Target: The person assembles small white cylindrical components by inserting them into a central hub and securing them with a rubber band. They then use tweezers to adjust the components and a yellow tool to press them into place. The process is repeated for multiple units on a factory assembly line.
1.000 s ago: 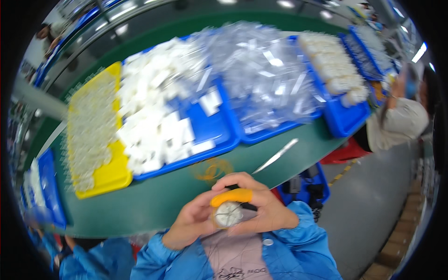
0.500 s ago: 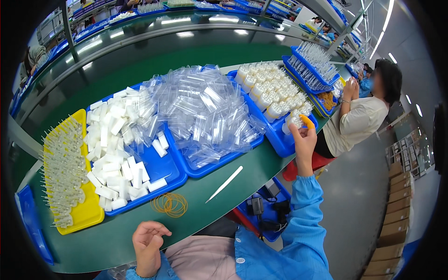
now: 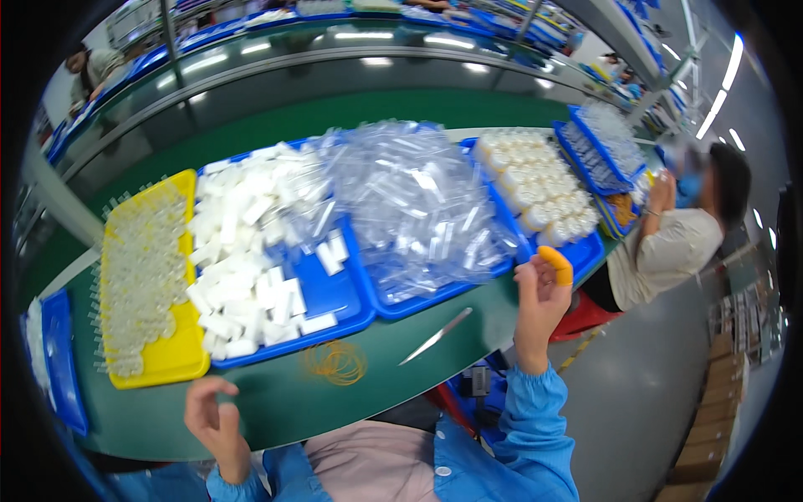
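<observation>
My right hand (image 3: 542,305), with an orange finger cot (image 3: 555,264) on one finger, is just below the front right corner of a blue tray (image 3: 585,249). Its thumb and covered finger are bent but apart; I see nothing between them, though the picture is blurred. Rows of white, round, bundle-like pieces (image 3: 535,180) fill that tray, one close above my fingertips. My left hand (image 3: 216,422) hovers at the table's near edge, in front of a yellow tray (image 3: 171,360). It is open and empty, its fingers loosely curved with the thumb apart.
White blocks (image 3: 242,209) lie in a blue tray beside a heap of clear plastic sleeves (image 3: 410,201). Orange rubber bands (image 3: 335,362) and pointed tweezers (image 3: 437,336) lie on the green table (image 3: 276,410). At the right sits a co-worker (image 3: 669,243) near stacked trays (image 3: 598,151).
My right hand has drawn back from the white round pieces toward the tray's front edge. My left hand has shifted left. The whole view has swung, with some blur.
</observation>
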The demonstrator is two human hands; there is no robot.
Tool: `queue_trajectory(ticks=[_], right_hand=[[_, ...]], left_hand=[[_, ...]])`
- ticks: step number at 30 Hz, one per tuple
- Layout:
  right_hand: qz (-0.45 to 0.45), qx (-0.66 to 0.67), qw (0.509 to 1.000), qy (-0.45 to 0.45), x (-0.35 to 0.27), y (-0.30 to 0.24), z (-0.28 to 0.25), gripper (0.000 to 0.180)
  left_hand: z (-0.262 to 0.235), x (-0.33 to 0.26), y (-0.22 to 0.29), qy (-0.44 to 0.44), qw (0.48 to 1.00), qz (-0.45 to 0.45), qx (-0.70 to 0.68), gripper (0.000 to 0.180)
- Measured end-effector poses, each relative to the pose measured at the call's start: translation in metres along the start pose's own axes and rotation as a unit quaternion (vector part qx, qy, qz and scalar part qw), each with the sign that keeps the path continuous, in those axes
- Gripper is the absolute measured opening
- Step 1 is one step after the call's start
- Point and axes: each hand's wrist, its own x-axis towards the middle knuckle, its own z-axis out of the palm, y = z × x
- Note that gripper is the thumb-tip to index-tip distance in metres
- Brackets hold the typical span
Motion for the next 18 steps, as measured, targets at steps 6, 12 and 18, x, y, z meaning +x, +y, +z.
queue_trajectory(ticks=[6, 12, 18], right_hand=[[-0.202, -0.076, 0.892, -0.398, -0.027, -0.079, 0.082, 0.022], [-0.319, -0.262, 0.774, -0.48, -0.018, -0.067, 0.153, 0.014], [-0.391, -0.432, 0.673, -0.455, -0.035, -0.029, 0.178, 0.02]], left_hand=[[-0.034, 0.063, 0.008, -0.001, 0.915, 0.165, 0.368, 0.007], [-0.055, 0.091, -0.006, -0.02, 0.886, 0.12, 0.447, 0.011], [-0.058, 0.099, -0.008, -0.049, 0.884, 0.074, 0.46, 0.03]])
